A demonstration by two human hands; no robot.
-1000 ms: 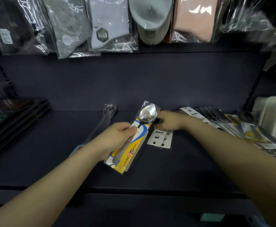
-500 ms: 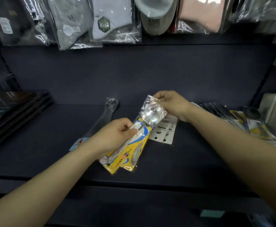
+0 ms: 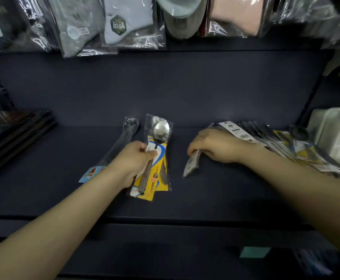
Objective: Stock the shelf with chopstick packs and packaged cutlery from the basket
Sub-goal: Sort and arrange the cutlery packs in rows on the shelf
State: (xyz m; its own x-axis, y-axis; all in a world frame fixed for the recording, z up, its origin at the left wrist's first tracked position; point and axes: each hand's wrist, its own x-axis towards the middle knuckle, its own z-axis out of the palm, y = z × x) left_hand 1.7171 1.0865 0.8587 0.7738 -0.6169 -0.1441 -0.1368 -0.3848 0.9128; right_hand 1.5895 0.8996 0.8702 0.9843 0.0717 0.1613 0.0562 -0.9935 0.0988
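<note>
"运动" on sock pack badge

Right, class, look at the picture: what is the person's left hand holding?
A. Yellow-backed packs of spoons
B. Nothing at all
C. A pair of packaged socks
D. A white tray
A: the left hand has its grip round the yellow-backed spoon packs above the shelf, while the right hand holds a small grey card pack.

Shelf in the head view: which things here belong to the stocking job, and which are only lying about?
Job:
- yellow spoon packs, gripped by left hand
- white card pack, held by right hand
- clear spoon pack
- fanned packs

Lying about:
- hanging socks
- dark flat boxes
- white containers
</note>
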